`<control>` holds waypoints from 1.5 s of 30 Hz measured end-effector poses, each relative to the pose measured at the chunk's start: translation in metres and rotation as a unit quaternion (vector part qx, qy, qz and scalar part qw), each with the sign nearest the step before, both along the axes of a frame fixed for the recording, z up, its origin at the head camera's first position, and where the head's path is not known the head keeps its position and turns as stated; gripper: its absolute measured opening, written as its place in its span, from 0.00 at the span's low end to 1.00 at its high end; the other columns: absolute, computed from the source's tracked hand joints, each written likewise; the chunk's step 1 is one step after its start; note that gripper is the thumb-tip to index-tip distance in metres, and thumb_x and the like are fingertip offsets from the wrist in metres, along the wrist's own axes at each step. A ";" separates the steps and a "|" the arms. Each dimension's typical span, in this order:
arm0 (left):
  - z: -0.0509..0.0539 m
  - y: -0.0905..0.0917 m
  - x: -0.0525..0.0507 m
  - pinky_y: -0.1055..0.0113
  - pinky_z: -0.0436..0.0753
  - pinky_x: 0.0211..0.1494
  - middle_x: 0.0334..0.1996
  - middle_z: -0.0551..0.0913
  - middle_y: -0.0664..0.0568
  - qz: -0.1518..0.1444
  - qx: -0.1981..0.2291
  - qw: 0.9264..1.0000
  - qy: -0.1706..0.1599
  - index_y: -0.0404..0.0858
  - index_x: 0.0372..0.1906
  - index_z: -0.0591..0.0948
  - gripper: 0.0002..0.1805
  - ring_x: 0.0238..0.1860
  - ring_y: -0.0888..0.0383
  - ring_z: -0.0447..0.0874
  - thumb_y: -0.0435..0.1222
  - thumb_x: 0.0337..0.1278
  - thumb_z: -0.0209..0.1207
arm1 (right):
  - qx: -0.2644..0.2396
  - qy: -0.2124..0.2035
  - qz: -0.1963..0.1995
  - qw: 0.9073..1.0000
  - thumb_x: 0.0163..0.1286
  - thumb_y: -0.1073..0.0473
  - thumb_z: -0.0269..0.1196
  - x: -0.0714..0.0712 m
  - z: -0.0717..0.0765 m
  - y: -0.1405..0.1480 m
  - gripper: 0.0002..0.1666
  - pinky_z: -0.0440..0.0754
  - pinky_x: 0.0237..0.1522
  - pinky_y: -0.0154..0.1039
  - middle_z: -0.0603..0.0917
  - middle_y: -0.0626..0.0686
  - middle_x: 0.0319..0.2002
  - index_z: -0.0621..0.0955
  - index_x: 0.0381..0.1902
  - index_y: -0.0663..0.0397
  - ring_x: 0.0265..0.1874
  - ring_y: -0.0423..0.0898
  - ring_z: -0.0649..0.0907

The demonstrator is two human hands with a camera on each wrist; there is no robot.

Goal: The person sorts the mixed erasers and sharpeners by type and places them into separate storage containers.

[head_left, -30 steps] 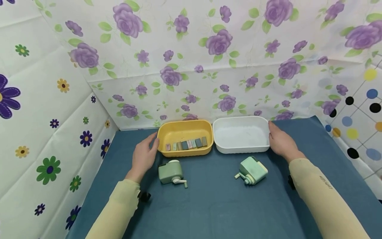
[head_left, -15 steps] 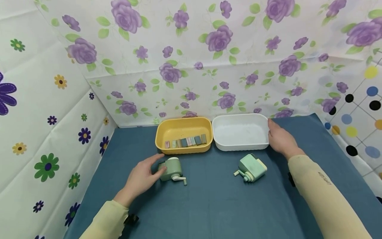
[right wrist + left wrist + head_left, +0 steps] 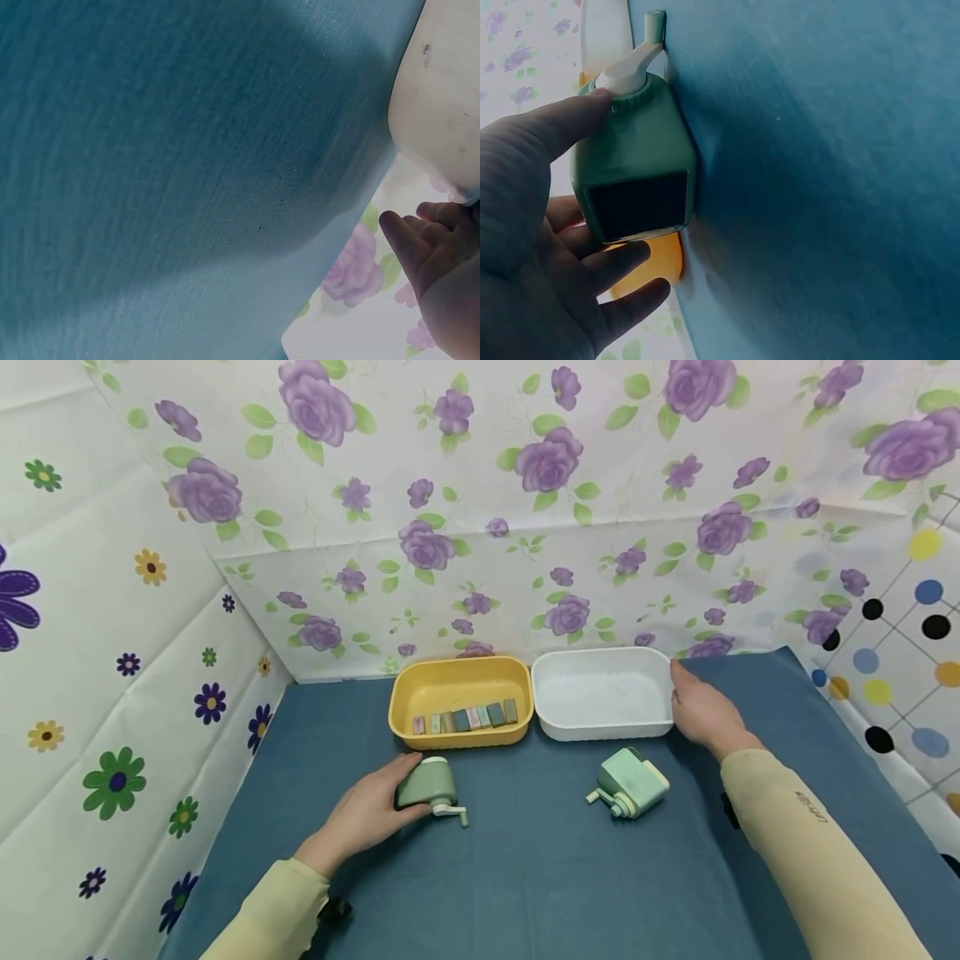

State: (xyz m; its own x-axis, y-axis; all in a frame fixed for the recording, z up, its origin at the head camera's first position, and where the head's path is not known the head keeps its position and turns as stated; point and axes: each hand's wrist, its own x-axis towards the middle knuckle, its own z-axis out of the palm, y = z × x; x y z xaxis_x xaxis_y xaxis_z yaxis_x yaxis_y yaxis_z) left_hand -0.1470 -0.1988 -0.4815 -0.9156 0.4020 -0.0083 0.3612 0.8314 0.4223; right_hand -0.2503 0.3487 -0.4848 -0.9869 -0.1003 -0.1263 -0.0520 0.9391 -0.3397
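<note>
In the head view my left hand (image 3: 372,814) grips a green hand-crank pencil sharpener (image 3: 429,782) standing on the cloth. The left wrist view shows its thumb on the collar of the white crank (image 3: 624,73) and its fingers along the opposite side; a dark window faces the camera. My right hand (image 3: 705,710) touches the right end of a white bin (image 3: 603,732), fingers fairly straight along the outer wall; its thumb is hard to make out. A second, paler green crank sharpener (image 3: 632,783) lies tilted in front of that bin.
Left of the white bin and against it stands a yellow bin (image 3: 461,742), with several small eraser-like blocks (image 3: 463,720) in a row. Blue cloth (image 3: 540,877) covers the table. Behind rises a flowered sheet (image 3: 495,585), close to both bins.
My left hand has left the yellow bin's left end, come down toward me and taken hold of the nearby sharpener. My right hand stays at the white bin.
</note>
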 end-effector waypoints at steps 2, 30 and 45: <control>0.000 0.002 -0.002 0.42 0.81 0.65 0.77 0.73 0.43 -0.001 -0.002 1.000 -0.005 0.39 0.83 0.68 0.49 0.70 0.43 0.78 0.55 0.64 0.74 | -0.001 0.000 -0.001 1.000 0.87 0.57 0.32 0.000 0.000 0.000 0.38 0.58 0.77 0.72 0.48 0.73 0.83 0.39 0.86 0.67 0.79 0.74 0.57; 0.007 0.011 -0.013 0.58 0.80 0.40 0.54 0.87 0.53 0.008 0.013 0.999 -0.043 0.41 0.76 0.77 0.43 0.38 0.60 0.78 0.42 0.54 0.81 | -0.006 0.005 -0.005 1.000 0.87 0.59 0.35 0.001 0.001 -0.003 0.38 0.60 0.76 0.72 0.49 0.73 0.83 0.41 0.86 0.68 0.78 0.74 0.60; 0.027 0.041 0.000 0.57 0.83 0.44 0.56 0.85 0.55 -0.061 0.062 0.995 0.056 0.45 0.74 0.77 0.42 0.43 0.59 0.81 0.41 0.52 0.82 | -0.012 0.005 -0.010 1.000 0.87 0.59 0.35 0.002 0.000 -0.004 0.38 0.58 0.77 0.71 0.50 0.73 0.83 0.40 0.86 0.67 0.79 0.74 0.57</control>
State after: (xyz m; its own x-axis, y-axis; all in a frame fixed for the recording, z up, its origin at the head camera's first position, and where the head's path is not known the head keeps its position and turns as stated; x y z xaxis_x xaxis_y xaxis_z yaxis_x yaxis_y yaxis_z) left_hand -0.1466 -0.1578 -0.4549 -0.8519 0.5027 0.1467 0.5071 0.7223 0.4702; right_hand -0.2480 0.3451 -0.4846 -0.9901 -0.0831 -0.1132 -0.0367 0.9312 -0.3626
